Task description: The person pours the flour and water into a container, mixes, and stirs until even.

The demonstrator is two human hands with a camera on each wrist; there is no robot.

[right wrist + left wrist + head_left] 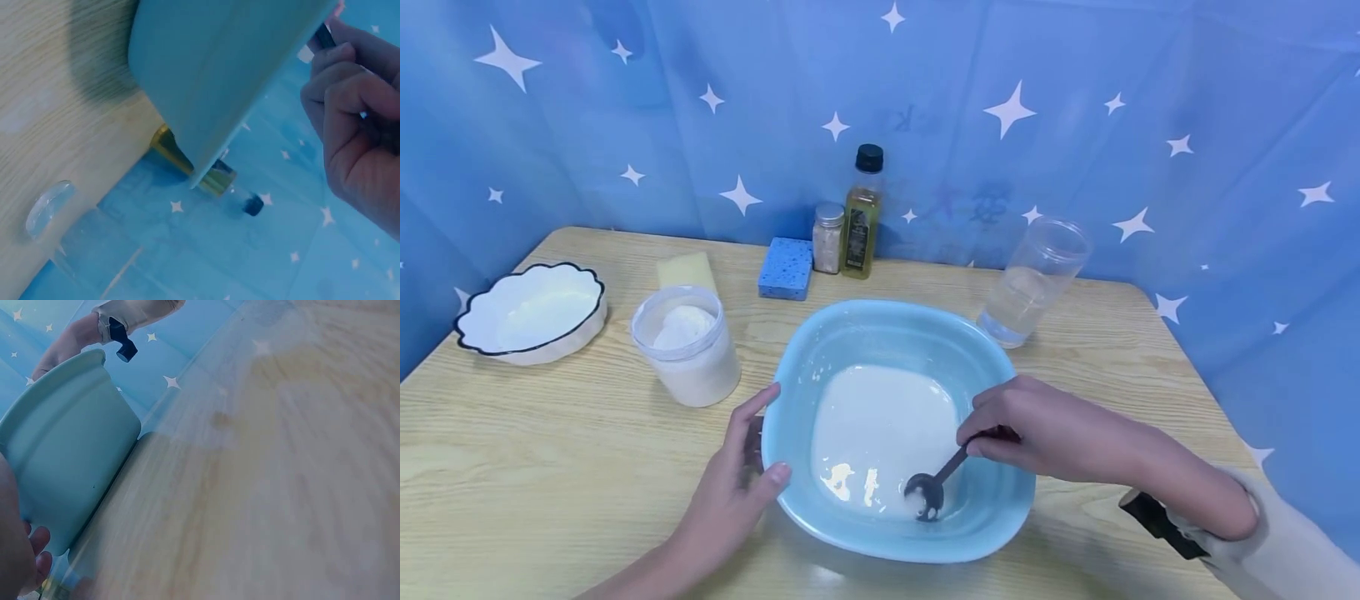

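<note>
Just then my right hand [1037, 425] gripped the dark handle of a spoon [936, 487], fingers curled round it, its bowl sunk in the white liquid [880, 425] at the near side of the light blue basin [820, 350]. My left hand [737, 475] held the basin's left rim, thumb hooked over the edge and fingers against the outer wall. That basin sat on the wooden table [550, 467] in front of me. A tub of white powder [688, 343] stood just left of it, a clear cup [1033, 279] behind its right corner, and an oil bottle [862, 212] by the starry backdrop.
</note>
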